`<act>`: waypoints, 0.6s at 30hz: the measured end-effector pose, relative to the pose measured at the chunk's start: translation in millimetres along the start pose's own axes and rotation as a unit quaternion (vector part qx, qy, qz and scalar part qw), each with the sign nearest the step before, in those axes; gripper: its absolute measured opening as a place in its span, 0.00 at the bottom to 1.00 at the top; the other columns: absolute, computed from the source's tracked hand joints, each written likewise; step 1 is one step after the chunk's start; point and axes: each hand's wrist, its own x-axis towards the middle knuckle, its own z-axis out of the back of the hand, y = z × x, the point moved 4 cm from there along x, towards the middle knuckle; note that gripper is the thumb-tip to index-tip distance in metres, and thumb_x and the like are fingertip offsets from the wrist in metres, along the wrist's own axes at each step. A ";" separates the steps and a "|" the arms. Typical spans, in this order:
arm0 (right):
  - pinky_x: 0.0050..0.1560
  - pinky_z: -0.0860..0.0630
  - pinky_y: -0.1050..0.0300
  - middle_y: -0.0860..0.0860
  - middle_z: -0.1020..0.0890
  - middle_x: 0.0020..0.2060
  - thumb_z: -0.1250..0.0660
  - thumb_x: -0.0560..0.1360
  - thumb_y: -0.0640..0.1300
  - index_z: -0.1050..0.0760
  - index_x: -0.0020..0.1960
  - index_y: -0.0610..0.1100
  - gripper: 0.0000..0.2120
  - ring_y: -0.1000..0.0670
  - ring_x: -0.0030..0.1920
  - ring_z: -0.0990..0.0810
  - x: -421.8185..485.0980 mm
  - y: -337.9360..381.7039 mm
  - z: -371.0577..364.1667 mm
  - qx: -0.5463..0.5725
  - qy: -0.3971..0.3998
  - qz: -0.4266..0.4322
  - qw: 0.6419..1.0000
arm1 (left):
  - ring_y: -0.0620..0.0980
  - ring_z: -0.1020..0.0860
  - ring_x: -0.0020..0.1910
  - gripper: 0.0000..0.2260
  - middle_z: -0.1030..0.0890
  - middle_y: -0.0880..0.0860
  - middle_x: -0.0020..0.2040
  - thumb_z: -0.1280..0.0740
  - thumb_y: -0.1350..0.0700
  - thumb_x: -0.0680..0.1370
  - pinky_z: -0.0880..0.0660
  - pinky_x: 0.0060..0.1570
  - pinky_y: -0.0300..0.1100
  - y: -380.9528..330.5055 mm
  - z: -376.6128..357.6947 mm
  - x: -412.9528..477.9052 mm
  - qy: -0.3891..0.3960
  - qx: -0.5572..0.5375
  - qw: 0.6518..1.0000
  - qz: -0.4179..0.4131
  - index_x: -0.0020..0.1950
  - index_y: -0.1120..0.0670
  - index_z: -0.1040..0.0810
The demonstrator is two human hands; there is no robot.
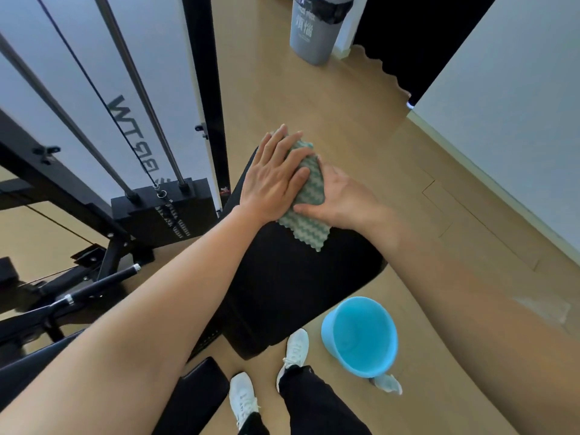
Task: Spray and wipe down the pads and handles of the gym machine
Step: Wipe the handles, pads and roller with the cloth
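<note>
A green and white wavy-striped cloth [309,196] lies on the black seat pad [292,284] of the gym machine. My left hand [274,178] lies flat on the cloth's upper left part, fingers straight. At the cloth's right edge my right hand [340,200] presses down, its thumb laid across the fabric; its fingers are hidden behind the hand. A black bar handle with silver collars [103,285] juts out at the lower left. No spray bottle is in view.
The weight stack [163,208] with guide rods and cable stands to the left behind the black frame post [205,89]. A blue bucket [361,335] sits on the wooden floor by my white shoes. A grey bin [317,29] stands far ahead. A white wall runs along the right.
</note>
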 end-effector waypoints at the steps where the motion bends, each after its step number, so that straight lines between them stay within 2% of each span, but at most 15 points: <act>1: 0.68 0.26 0.43 0.49 0.36 0.79 0.30 0.70 0.72 0.58 0.84 0.51 0.56 0.43 0.73 0.28 8.2 4.2 1.7 0.015 0.012 0.000 1.000 | 0.59 0.39 0.79 0.22 0.29 0.55 0.75 0.51 0.45 0.86 0.47 0.80 0.54 7.2 2.1 3.6 -0.004 -0.004 1.000 0.006 0.72 0.52 0.26; 3: 0.75 0.33 0.42 0.47 0.43 0.82 0.29 0.71 0.70 0.60 0.84 0.50 0.57 0.42 0.79 0.37 21.5 13.6 6.7 0.029 0.029 0.008 0.999 | 0.57 0.33 0.75 0.22 0.27 0.54 0.70 0.52 0.43 0.86 0.39 0.76 0.54 21.4 6.2 9.4 -0.010 -0.022 0.999 0.029 0.71 0.51 0.27; 6: 0.81 0.47 0.40 0.48 0.60 0.84 0.29 0.73 0.68 0.67 0.83 0.49 0.59 0.40 0.83 0.51 30.0 31.6 13.7 -0.047 0.000 0.039 0.998 | 0.55 0.25 0.63 0.23 0.23 0.52 0.64 0.53 0.42 0.86 0.31 0.66 0.51 38.3 10.6 12.5 -0.013 -0.067 0.995 0.079 0.70 0.50 0.27; 9: 0.82 0.51 0.45 0.46 0.59 0.84 0.33 0.79 0.63 0.67 0.83 0.44 0.52 0.42 0.83 0.55 30.6 56.8 9.6 -0.156 -0.058 0.109 0.980 | 0.56 0.21 0.52 0.19 0.20 0.51 0.55 0.51 0.44 0.87 0.31 0.49 0.47 54.8 9.4 5.8 -0.009 -0.122 0.983 0.139 0.68 0.53 0.28; 11: 0.82 0.50 0.45 0.43 0.58 0.83 0.36 0.81 0.61 0.66 0.83 0.42 0.49 0.40 0.83 0.54 34.2 67.1 1.8 -0.191 -0.059 0.100 0.975 | 0.56 0.22 0.44 0.18 0.23 0.50 0.46 0.50 0.45 0.87 0.35 0.42 0.46 62.5 4.3 -4.3 -0.008 -0.143 0.973 0.179 0.64 0.56 0.29; 15: 0.80 0.45 0.38 0.40 0.53 0.83 0.38 0.80 0.66 0.64 0.84 0.45 0.49 0.33 0.81 0.48 42.5 78.1 -5.4 -0.273 -0.074 0.077 0.956 | 0.54 0.27 0.37 0.17 0.25 0.50 0.41 0.50 0.47 0.88 0.38 0.37 0.47 69.5 -7.8 -24.3 -0.021 -0.167 0.963 0.211 0.60 0.59 0.30; 18: 0.79 0.52 0.30 0.41 0.52 0.82 0.45 0.80 0.70 0.62 0.84 0.45 0.46 0.32 0.80 0.48 46.4 88.0 -15.6 -0.389 -0.113 0.091 0.910 | 0.54 0.29 0.35 0.16 0.27 0.49 0.39 0.49 0.48 0.88 0.40 0.38 0.46 79.6 -15.7 -38.8 -0.037 -0.171 0.962 0.208 0.56 0.60 0.30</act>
